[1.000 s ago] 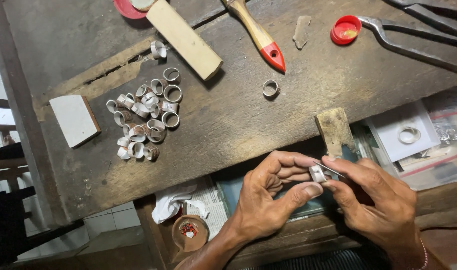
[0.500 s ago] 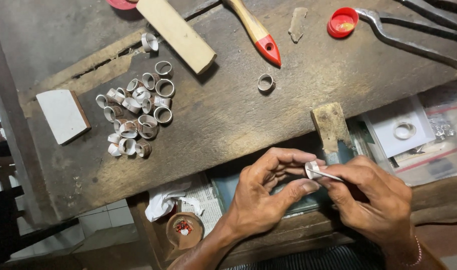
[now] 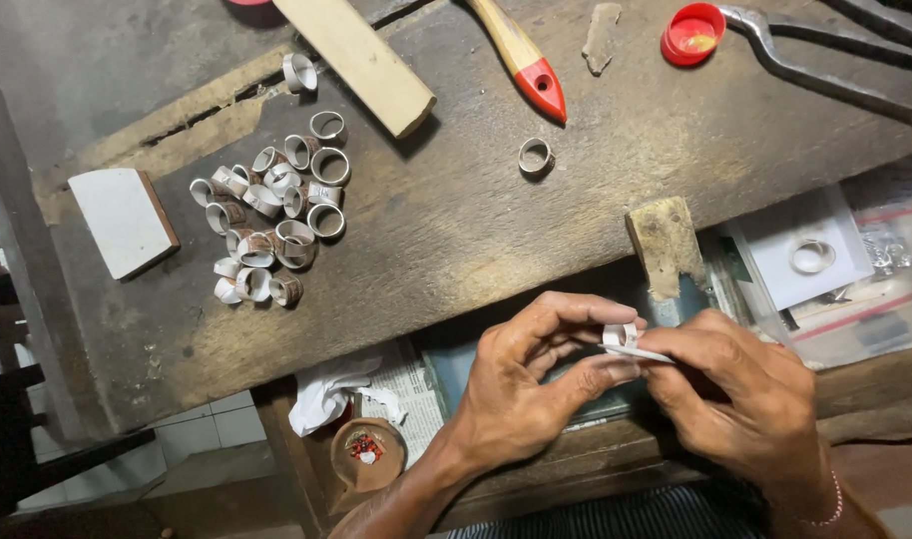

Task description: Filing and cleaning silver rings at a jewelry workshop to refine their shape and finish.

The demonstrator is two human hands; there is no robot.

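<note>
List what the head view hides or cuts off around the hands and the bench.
- Ring held between left hand and right hand: mostly covered by fingertips.
- Thin strip at the ring: its far end is hidden under the right hand.
- Pliers: handles cut off by the top and right edges.
- Brush handle and wooden bar: upper ends cut by the top edge.
- Pile of rings: surface detail too small.

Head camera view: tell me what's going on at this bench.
A person's left hand pinches a small silver metal ring while the right hand works a thin flat strip against it, just off the edge of the worn wooden workbench. A pile of similar silver rings lies on the bench.
</note>
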